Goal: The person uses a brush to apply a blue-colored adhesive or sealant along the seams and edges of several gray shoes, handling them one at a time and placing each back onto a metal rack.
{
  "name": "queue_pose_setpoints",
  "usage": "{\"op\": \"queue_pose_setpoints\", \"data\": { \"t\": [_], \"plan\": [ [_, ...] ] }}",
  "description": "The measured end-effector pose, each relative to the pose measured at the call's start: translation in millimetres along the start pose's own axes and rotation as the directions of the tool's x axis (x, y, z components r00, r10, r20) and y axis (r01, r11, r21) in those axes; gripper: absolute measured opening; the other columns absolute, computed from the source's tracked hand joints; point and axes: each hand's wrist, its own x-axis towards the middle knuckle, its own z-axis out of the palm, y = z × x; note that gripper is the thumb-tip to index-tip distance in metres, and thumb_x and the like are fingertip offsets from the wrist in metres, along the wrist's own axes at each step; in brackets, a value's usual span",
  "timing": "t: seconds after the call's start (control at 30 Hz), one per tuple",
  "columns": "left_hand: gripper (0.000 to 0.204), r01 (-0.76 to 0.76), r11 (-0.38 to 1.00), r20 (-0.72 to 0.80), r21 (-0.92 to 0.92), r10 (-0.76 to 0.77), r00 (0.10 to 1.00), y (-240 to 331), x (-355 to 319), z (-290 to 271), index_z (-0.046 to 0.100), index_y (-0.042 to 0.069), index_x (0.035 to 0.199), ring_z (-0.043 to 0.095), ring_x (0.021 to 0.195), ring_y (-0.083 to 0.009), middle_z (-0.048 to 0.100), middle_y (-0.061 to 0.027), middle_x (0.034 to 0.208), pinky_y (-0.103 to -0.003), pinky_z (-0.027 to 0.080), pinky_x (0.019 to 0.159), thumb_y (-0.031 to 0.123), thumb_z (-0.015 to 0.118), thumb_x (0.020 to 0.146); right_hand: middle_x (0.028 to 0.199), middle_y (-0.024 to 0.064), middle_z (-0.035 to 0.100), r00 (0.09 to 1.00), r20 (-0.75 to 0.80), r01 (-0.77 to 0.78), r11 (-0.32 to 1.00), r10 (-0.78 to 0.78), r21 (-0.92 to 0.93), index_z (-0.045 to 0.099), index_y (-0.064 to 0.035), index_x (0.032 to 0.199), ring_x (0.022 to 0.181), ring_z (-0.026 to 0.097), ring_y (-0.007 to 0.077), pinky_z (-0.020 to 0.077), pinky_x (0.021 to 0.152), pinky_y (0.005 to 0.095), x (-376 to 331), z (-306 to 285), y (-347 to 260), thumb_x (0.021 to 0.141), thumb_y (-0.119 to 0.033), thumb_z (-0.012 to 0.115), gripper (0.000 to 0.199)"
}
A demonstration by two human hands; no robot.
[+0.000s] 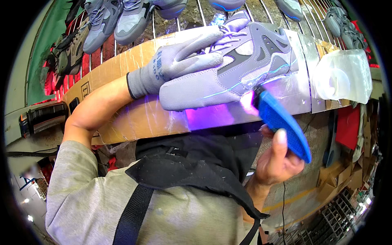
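A grey lace-up shoe upper [261, 53] lies tilted on the bench, toe to the left. A thin blue line glows along its lower side. My left hand [183, 59], in a grey knitted glove, grips it over the toe and laces, with the fingers stretched toward the tongue. Bare and closed, my right hand [277, 161] holds a blue hand lamp [281, 122] with a dark head. Its pink-violet glowing end is close to the shoe's lower edge; whether it touches I cannot tell. Part of the right fingers hides behind the lamp.
Cardboard [110, 77] and a metal plate [305, 65] cover the bench. A translucent plastic tub [345, 75] stands at the right. Several grey shoes [132, 24] sit on the rack of metal bars beyond. Cardboard boxes [339, 175] lie on the floor at the lower right.
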Motion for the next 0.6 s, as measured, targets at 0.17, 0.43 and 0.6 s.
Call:
{"op": "queue_pose_setpoints", "data": {
  "t": [0.17,0.43,0.6],
  "plan": [
    [0.053,0.013,1.000,0.005,-0.022,-0.013,1.000,1.0,1.9,-1.8,0.061,0.016,0.139,0.056,0.130,-0.0445,0.048,-0.0268,0.150,-0.045,0.052,0.102,0.013,0.070,0.086,0.088,0.0170,0.071,0.992,0.106,0.076,0.995,-0.069,-0.060,0.070,0.0100,0.101,0.079,0.067,0.0207,0.0515,0.075,0.0291,5.8,-1.3,-8.8,0.086,-0.003,0.071,0.021],
    [0.054,-0.024,1.000,0.008,-0.004,0.024,1.000,-2.0,2.0,-1.1,0.062,0.016,0.138,0.058,0.127,-0.0441,0.049,-0.0268,0.149,-0.045,0.053,0.099,0.013,0.072,0.085,0.091,0.0206,0.072,0.876,0.377,0.397,0.894,-0.301,-0.208,0.071,0.0055,0.100,0.079,0.069,0.0300,0.0547,0.073,0.0332,17.2,-9.3,-28.1,0.077,0.001,0.079,0.024],
    [0.052,-0.018,1.000,-0.070,-0.005,0.018,0.997,5.2,0.2,0.2,0.064,0.015,0.135,0.058,0.127,-0.0451,0.051,-0.0256,0.147,-0.048,0.052,0.101,0.018,0.073,0.083,0.091,0.0189,0.072,0.782,0.504,0.514,0.838,-0.367,-0.186,0.072,0.0031,0.100,0.078,0.071,0.0265,0.0566,0.072,0.0336,11.5,-5.3,-36.5,0.077,0.001,0.076,0.024]
  ]
}}
